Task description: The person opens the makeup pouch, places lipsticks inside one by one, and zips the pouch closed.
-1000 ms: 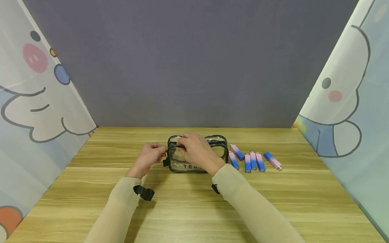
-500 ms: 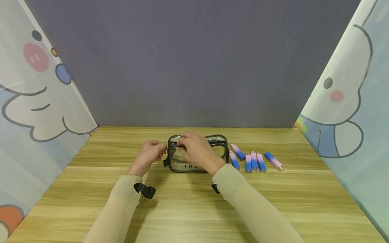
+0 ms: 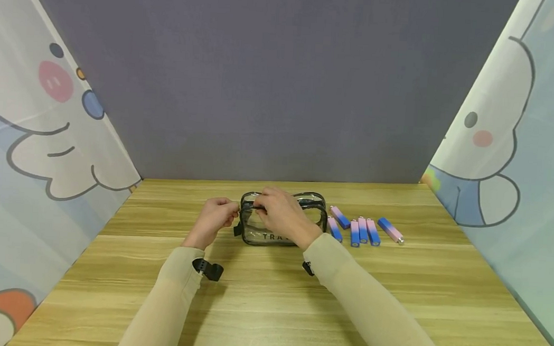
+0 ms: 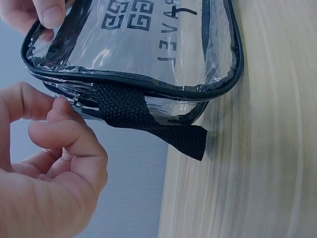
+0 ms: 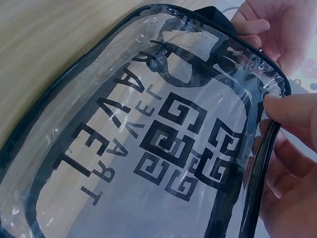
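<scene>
A clear zip pouch (image 3: pixel 254 232) with black piping and TRAVEL lettering stands on the table in the head view. My left hand (image 3: pixel 213 221) is at its left end. Thumb and forefinger pinch a small metal zipper pull (image 4: pixel 77 103) there, mostly hidden by the fingertips, beside a black webbing tab (image 4: pixel 126 106). From above, my right hand (image 3: pixel 281 213) grips the pouch's top edge near that same end. The right wrist view shows its thumb (image 5: pixel 292 106) pressed on the piped rim, fingers behind the clear plastic.
Several small pink-and-blue sticks (image 3: pixel 362 230) with metal ends lie on the wooden table (image 3: pixel 259 309), just right of the pouch. A grey partition (image 3: pixel 282 88) stands behind the table. Cartoon-printed curtains (image 3: pixel 492 154) hang on both sides.
</scene>
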A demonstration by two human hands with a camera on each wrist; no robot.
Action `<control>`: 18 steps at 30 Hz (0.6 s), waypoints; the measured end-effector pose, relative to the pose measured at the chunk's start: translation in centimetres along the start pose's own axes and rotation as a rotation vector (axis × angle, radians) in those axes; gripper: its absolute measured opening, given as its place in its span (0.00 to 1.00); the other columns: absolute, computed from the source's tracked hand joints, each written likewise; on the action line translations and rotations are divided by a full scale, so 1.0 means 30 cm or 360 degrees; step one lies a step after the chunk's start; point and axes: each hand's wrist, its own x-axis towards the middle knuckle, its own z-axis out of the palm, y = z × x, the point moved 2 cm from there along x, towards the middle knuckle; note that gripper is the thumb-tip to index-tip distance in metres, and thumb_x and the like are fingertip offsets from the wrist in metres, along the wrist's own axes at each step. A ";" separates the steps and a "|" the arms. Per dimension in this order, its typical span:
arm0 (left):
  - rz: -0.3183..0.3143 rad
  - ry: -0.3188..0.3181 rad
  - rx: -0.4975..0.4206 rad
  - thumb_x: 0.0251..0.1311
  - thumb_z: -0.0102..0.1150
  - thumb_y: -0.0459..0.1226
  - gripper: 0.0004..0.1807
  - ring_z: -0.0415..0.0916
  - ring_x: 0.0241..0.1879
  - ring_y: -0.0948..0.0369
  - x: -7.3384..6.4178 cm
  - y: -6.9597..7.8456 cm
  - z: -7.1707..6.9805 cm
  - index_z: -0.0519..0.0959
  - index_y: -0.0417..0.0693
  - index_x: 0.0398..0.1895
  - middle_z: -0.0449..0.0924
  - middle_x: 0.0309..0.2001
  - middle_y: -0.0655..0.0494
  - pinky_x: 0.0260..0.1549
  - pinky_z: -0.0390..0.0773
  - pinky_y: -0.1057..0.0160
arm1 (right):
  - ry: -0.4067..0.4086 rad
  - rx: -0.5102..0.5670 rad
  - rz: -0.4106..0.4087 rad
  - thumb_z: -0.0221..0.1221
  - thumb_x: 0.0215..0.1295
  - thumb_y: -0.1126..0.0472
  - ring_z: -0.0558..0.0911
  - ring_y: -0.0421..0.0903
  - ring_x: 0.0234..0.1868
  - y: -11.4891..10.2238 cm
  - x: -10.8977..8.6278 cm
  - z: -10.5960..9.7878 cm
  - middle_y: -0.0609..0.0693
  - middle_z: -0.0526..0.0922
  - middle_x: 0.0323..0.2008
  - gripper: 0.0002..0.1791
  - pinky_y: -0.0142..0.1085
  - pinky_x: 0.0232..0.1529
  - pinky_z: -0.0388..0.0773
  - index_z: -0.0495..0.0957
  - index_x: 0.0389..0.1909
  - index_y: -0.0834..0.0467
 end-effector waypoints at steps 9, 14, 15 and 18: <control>-0.0013 -0.0012 -0.0003 0.64 0.51 0.31 0.05 0.64 0.23 0.61 -0.007 0.011 -0.004 0.76 0.37 0.35 0.75 0.29 0.52 0.23 0.65 0.65 | -0.0032 -0.0022 -0.0005 0.64 0.70 0.60 0.80 0.44 0.40 -0.007 0.000 0.000 0.48 0.82 0.40 0.07 0.37 0.43 0.79 0.87 0.44 0.54; -0.0005 -0.0008 0.0025 0.64 0.51 0.31 0.06 0.65 0.24 0.61 -0.009 0.018 -0.004 0.76 0.37 0.36 0.74 0.29 0.52 0.24 0.66 0.65 | -0.0022 -0.0031 -0.0005 0.64 0.70 0.60 0.80 0.44 0.41 -0.009 -0.001 -0.002 0.47 0.82 0.40 0.06 0.37 0.43 0.79 0.87 0.44 0.54; -0.0007 -0.0006 0.0026 0.64 0.51 0.31 0.06 0.65 0.24 0.61 -0.010 0.020 -0.004 0.76 0.37 0.36 0.74 0.29 0.52 0.24 0.66 0.65 | -0.0019 -0.0033 -0.0008 0.64 0.70 0.60 0.80 0.44 0.41 -0.009 -0.001 -0.002 0.47 0.82 0.40 0.06 0.37 0.43 0.79 0.87 0.44 0.54; -0.0018 -0.0002 0.0015 0.64 0.51 0.31 0.06 0.65 0.24 0.61 -0.012 0.025 -0.004 0.76 0.37 0.36 0.74 0.30 0.51 0.23 0.66 0.66 | -0.0016 -0.0028 -0.0012 0.64 0.70 0.61 0.80 0.45 0.40 -0.011 -0.001 -0.001 0.47 0.82 0.40 0.06 0.37 0.43 0.79 0.87 0.44 0.54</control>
